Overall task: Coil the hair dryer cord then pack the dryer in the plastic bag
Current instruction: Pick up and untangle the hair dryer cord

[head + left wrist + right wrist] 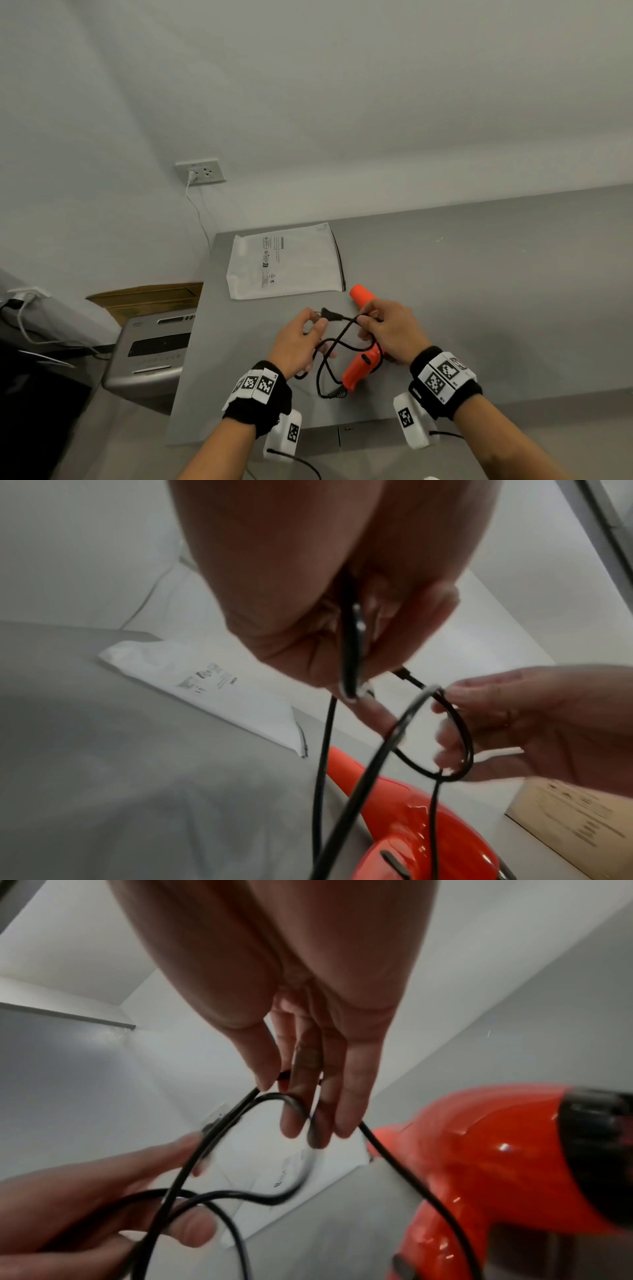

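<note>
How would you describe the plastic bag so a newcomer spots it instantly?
Start at the grey table and go to its far left corner, below the wall socket. The flat white rectangular plastic bag lies there beyond the orange hair dryer, the only white item, with black warning print.

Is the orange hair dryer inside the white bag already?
No, the hair dryer lies on the grey table, outside the flat plastic bag, while both hands work its black cord.

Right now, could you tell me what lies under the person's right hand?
The orange hair dryer lies on the table under the right hand; its middle is covered.
</note>
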Demonstrator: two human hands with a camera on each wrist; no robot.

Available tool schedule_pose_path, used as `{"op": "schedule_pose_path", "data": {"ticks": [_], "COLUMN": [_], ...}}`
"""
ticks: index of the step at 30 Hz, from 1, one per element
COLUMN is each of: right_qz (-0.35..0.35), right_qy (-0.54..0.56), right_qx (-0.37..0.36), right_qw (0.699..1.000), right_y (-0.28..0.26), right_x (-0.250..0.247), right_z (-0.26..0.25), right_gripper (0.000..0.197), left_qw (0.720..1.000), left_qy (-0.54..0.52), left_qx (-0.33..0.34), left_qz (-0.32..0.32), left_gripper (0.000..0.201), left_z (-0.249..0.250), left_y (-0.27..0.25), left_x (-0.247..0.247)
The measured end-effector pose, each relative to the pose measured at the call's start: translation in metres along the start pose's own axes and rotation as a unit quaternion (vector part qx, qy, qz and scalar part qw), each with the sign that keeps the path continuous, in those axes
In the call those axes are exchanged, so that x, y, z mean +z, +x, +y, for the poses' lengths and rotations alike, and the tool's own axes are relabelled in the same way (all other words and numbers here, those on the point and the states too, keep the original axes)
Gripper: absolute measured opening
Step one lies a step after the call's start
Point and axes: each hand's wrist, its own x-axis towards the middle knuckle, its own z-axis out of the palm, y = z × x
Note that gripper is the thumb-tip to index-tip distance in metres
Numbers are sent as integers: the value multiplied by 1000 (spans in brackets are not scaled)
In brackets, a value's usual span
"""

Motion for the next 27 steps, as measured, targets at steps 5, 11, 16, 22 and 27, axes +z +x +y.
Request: {"op": "schedule_pose_path", "data": {"ticks": [5,11,16,22,27], "right_qz": [72,-8,-19,-75,-48], "right_qy": [-113,-131,-86,144,263], "right_qx": [42,90,-25,-48,25], "right_qw": [990,987,996,986,963], "right_y": [7,0,-2,21,40], "right_x": [-19,-27,-16,-15,-66], "right_z": [33,61,16,-54,-55], "right_gripper": [12,16,36,19,35], "left_qw": [959,945,981,988,993], "left_qy": [-136,-185,-44,36,-62], "left_qx": [-84,-28,89,148,57], "left_qz": [234,269,167,22,83], "left_gripper": [17,18,18,21,27], "left_z": [-15,-15,36,79,49], "left_y": [10,6,-8,-12,25], "left_x": [-41,-80,-56,-34,-42]}}
